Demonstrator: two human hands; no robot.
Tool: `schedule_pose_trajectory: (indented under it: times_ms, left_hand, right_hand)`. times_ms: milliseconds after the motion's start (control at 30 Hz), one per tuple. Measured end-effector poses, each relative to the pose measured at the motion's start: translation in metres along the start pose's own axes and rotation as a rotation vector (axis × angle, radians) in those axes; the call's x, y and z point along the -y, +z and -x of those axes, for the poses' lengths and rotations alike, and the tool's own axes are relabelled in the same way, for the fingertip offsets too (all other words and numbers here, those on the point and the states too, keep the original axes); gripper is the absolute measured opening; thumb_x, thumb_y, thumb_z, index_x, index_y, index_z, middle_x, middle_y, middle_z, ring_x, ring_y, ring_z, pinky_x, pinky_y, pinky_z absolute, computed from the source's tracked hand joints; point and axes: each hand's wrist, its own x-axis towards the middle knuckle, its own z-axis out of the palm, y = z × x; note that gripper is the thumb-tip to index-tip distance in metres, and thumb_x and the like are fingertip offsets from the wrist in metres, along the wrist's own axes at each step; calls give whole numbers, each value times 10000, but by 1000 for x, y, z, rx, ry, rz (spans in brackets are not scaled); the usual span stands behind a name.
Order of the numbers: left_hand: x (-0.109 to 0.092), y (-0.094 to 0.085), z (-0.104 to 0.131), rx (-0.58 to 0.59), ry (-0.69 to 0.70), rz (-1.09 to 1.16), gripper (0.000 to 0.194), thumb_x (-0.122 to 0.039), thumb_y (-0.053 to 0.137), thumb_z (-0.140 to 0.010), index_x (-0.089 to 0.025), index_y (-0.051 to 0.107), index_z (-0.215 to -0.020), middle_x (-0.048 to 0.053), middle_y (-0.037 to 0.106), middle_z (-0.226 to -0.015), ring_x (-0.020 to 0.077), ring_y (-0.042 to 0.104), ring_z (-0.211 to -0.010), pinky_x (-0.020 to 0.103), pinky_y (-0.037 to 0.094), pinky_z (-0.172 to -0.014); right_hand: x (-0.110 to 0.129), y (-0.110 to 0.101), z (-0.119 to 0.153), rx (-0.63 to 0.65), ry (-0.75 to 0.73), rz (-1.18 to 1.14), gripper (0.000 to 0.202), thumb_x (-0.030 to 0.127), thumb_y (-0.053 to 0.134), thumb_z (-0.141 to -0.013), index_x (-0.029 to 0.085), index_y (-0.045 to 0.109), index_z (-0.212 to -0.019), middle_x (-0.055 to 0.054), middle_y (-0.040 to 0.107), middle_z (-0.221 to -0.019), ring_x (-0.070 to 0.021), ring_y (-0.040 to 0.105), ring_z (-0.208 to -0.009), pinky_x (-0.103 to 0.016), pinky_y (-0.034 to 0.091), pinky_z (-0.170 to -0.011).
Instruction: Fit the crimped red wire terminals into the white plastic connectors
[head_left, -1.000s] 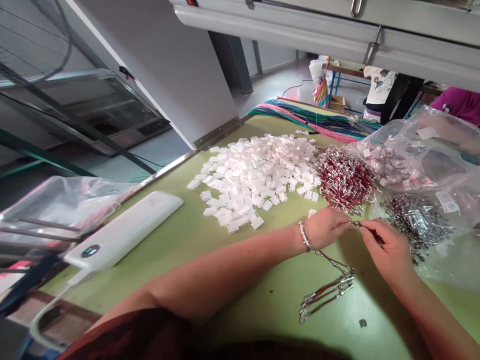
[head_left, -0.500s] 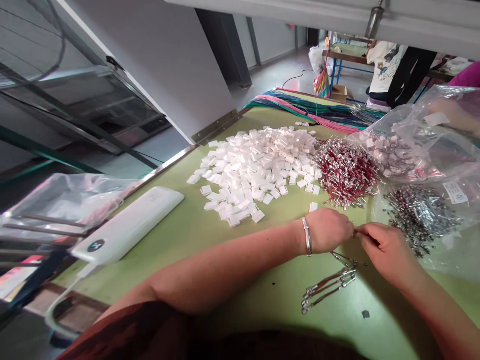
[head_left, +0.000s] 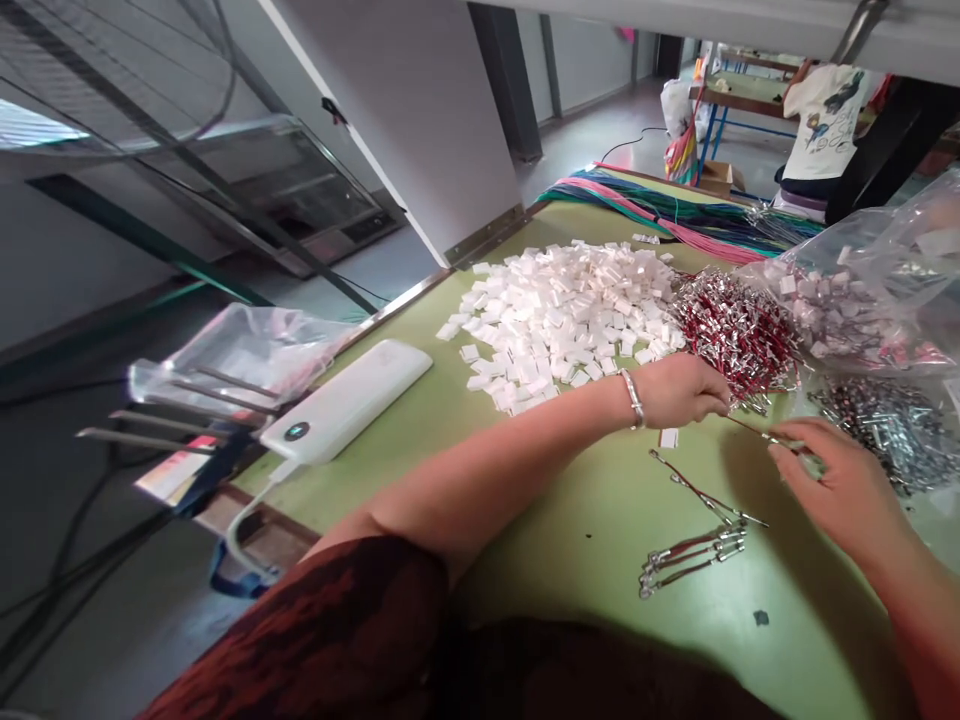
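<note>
A short thin wire (head_left: 748,428) with metal ends stretches between my two hands over the green table. My left hand (head_left: 686,390), with a silver bracelet at the wrist, pinches its left end beside the pile of red wires (head_left: 739,335). The right end is between the thumb and fingers of my right hand (head_left: 832,470). Several brown wires with metal ends (head_left: 694,550) lie below my hands. A single white piece (head_left: 669,437) rests just under my left hand, in front of the heap of white connectors (head_left: 562,315).
A white power bank (head_left: 352,400) with a cable lies on the table's left side. Plastic bags of small parts (head_left: 885,430) are at the right. Long coloured wires (head_left: 675,215) run along the back edge. Beyond them is a person in a white shirt (head_left: 825,120).
My hands have moved apart, and the wire now shows stretched between them. Another wire now lies across those below my hands. The camera view has shifted left.
</note>
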Motion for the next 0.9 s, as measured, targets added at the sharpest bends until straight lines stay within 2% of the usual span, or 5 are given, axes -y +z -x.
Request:
schedule_pose_trajectory:
  times_ms: [233,367,467,633,900]
  left_hand:
    - [-23,14,2,-186,-13,130,136,-197,522,-876,-148,649,-884,-5,668,-748,85,586,-672,202,451,-669]
    - [-18,4,15,-187,-309,-205,442,-518,427,-908,-144,634,-795,62,656,-769,162,591,-712,275,450,-649]
    - [-10,13,31,-45,-499,-403,539,-656,542,-774,-141,636,-903,105,657,-863,236,618,-762,314,466,-623]
    - [-1,42,39,-35,-467,-443,344,-415,595,-838,-120,613,-1013,128,648,-982,267,626,-924,340,494,-746]
    - [16,43,43,-149,-350,-368,263,-194,598,-843,-184,643,-1102,74,639,-1008,220,610,-971,334,496,-845]
  right_hand:
    - [37,-3,-9,93,-16,-38,311,276,381,-891,211,685,-874,-68,707,-801,-211,644,-697,-327,472,-640]
    - [26,-8,-11,13,93,-183,243,299,468,-854,215,681,-936,-44,713,-798,-186,636,-681,-299,472,-633]
    - [29,-14,0,241,108,-256,202,304,488,-861,218,668,-832,0,676,-671,-157,598,-600,-266,448,-574]
    - [67,-4,34,861,-173,-459,189,123,513,-809,209,632,-690,39,614,-630,-108,544,-594,-205,404,-554]
    - [59,42,21,733,253,-618,142,226,514,-815,191,557,-683,44,524,-527,-95,477,-467,-204,392,-458]
